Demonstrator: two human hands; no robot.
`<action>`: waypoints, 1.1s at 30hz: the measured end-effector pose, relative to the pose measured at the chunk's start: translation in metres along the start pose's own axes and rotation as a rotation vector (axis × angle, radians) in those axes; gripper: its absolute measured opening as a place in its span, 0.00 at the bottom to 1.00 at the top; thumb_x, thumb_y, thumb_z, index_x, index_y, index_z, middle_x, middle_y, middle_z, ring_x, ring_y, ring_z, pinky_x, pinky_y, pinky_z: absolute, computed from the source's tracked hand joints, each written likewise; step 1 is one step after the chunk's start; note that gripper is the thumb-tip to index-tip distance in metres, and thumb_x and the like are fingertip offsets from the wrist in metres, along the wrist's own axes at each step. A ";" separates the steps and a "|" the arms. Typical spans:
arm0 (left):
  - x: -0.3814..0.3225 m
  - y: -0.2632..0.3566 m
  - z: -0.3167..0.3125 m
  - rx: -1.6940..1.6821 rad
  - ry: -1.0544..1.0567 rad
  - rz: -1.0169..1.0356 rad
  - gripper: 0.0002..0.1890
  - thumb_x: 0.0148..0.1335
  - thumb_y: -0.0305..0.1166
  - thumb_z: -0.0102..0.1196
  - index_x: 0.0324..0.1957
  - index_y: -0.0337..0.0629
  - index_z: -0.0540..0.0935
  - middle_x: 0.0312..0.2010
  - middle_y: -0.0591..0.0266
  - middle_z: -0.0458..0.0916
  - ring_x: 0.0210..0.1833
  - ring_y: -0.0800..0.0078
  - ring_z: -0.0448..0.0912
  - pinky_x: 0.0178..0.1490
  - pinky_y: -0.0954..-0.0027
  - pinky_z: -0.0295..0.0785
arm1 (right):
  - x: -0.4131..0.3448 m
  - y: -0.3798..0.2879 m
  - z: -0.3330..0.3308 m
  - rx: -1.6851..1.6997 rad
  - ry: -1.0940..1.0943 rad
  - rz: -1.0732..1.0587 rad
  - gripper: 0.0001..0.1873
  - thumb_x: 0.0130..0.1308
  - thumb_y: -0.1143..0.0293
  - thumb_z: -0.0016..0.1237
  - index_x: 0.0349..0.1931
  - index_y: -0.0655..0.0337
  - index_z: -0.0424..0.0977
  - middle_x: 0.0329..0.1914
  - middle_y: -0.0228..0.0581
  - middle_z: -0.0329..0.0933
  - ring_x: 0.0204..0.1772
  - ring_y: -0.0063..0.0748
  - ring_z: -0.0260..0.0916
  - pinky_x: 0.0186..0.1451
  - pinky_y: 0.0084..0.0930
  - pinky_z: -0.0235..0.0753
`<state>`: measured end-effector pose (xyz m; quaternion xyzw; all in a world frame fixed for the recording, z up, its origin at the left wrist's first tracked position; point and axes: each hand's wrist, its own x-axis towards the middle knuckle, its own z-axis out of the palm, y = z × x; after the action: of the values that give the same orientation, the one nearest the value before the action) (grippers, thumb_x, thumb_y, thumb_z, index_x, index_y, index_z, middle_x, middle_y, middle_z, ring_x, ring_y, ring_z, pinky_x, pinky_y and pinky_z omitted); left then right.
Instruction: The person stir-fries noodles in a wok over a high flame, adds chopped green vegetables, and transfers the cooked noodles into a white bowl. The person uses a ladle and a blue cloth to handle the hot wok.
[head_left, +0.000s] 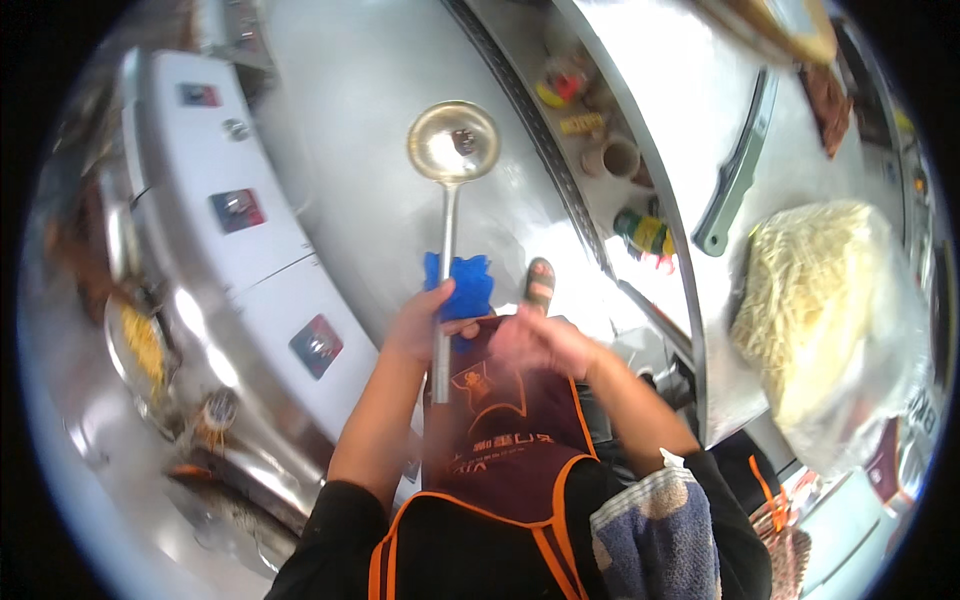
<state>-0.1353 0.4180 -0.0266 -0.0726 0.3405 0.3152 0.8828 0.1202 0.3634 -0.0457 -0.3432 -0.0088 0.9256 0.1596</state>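
My left hand (422, 321) grips the long handle of a metal ladle (452, 144), bowl pointing away from me. A crumpled blue cloth (469, 286) is in the same hand, behind the handle. The ladle's bowl shines and looks bare apart from a dark reflection. My right hand (541, 342) is blurred, in front of my dark red apron (495, 427), with fingers stretched towards the left hand. Nothing shows in it; whether it touches the apron is unclear.
On the right metal counter (675, 67) lie a green-handled knife (731, 187) and a plastic bag of pale noodles (814, 300). A shelf below holds a green-and-yellow container (643, 232). Left, a stove unit (259, 225) carries a dish of yellow shreds (141, 345). A towel (656, 532) hangs over my right arm.
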 end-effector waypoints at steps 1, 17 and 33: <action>-0.013 0.004 0.026 0.076 0.015 0.027 0.25 0.72 0.42 0.53 0.61 0.32 0.71 0.41 0.55 0.81 0.21 0.78 0.70 0.36 0.65 0.73 | -0.024 -0.005 0.053 -0.016 -0.086 0.076 0.27 0.78 0.46 0.38 0.59 0.62 0.71 0.54 0.44 0.78 0.57 0.37 0.78 0.60 0.35 0.78; -0.262 0.035 0.283 0.140 -0.402 0.944 0.27 0.68 0.53 0.57 0.52 0.37 0.78 0.43 0.52 0.85 0.36 0.67 0.86 0.29 0.66 0.82 | -0.192 -0.027 0.376 -0.825 -0.283 -0.528 0.25 0.75 0.70 0.42 0.69 0.57 0.54 0.29 0.35 0.63 0.21 0.23 0.61 0.22 0.19 0.65; -0.459 -0.126 -0.078 -0.967 0.100 1.904 0.23 0.59 0.33 0.50 0.55 0.31 0.72 0.54 0.46 0.77 0.55 0.49 0.77 0.61 0.47 0.74 | 0.168 0.120 0.529 -2.503 -0.870 -0.778 0.22 0.70 0.67 0.45 0.63 0.61 0.65 0.43 0.69 0.79 0.47 0.70 0.76 0.53 0.57 0.75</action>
<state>-0.3631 0.0591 0.2001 -0.1322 0.1316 0.9730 0.1360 -0.3716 0.3491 0.2370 0.0820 -0.9697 0.2291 -0.0220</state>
